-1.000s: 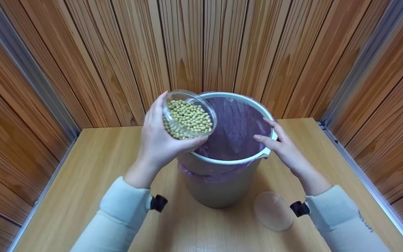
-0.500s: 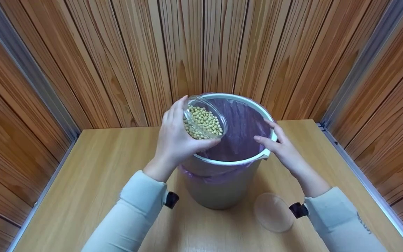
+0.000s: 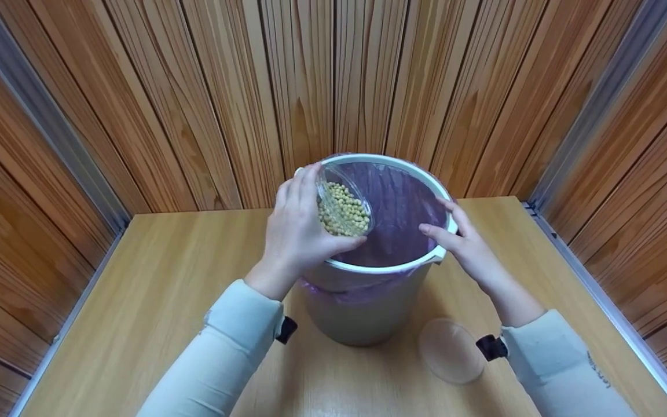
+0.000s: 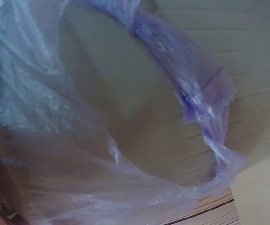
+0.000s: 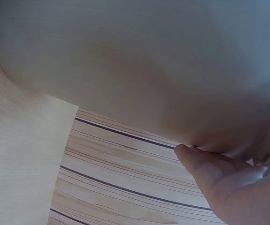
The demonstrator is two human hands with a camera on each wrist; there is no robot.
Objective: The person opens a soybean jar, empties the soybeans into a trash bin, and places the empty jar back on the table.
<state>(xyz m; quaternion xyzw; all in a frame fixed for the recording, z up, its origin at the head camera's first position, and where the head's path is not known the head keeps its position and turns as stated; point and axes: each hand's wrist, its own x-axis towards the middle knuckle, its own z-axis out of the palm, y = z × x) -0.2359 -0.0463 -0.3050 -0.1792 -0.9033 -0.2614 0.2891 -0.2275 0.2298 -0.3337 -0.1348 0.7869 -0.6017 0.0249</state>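
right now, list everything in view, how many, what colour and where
table: one, light wood, lower part of the head view
plank walls: three, brown, left, back and right
metal strips: several, grey, at wall corners and table sides
bin: one, grey, white rim, standing on the table
liner bag: one, purple, inside the bin, folded outside
container: one, clear, tilted at the opening's left side
beans: too many to count, yellow-green, inside the container
round disc: one, translucent, on the table, right of the bin
sleeves: two, pale blue-green, on both forearms
wrist devices: two, black, at the cuffs
left grip: one, bare, round the container
right grip: one, bare, on the bin's right rim
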